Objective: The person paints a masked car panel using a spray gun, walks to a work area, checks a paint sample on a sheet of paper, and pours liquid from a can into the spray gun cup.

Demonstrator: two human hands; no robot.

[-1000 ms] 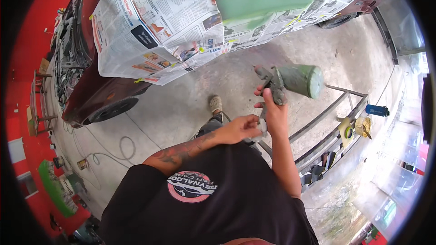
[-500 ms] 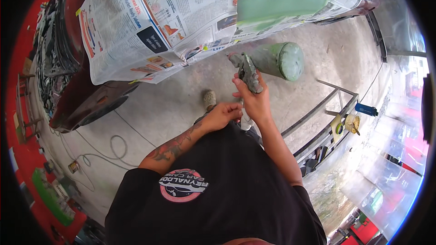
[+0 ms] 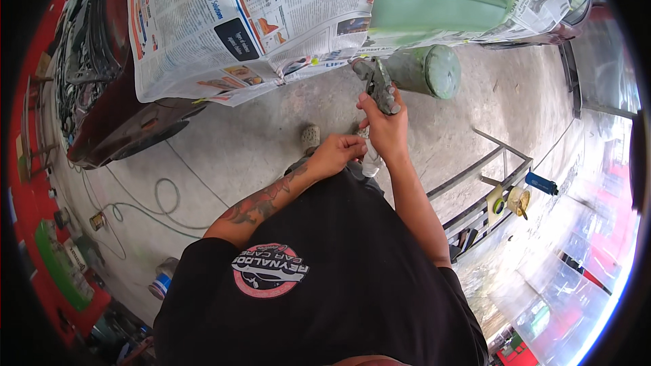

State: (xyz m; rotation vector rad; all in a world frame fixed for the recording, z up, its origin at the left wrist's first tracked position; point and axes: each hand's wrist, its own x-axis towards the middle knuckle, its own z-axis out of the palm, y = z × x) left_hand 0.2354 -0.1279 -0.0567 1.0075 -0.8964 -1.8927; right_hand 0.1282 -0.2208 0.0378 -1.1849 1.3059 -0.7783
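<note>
My right hand [image 3: 388,129] is wrapped round a grey, paint-crusted spray gun [image 3: 380,89], its head pointing away from me toward the car. Below its grip hangs a white, cloth-like piece [image 3: 371,161]. Beside that piece, my left hand [image 3: 336,153] has its fingers pinched together at the gun's lower end; what they hold is hidden. Beyond the gun is a car panel with a pale green painted patch [image 3: 434,8], framed by taped newspaper sheets [image 3: 183,34].
A green-grey cylinder [image 3: 442,73] lies on the floor beyond the gun. At right stands a metal frame [image 3: 468,176], with a blue bottle [image 3: 541,183], a tub [image 3: 518,199] and a tape roll [image 3: 498,205] by it. A thin hose [image 3: 160,198] curls across the floor at left.
My view has shifted, so the car and cylinder sit differently in it. Both hands stay together at the spray gun, with more of the white piece showing. A bottle appears at lower left.
</note>
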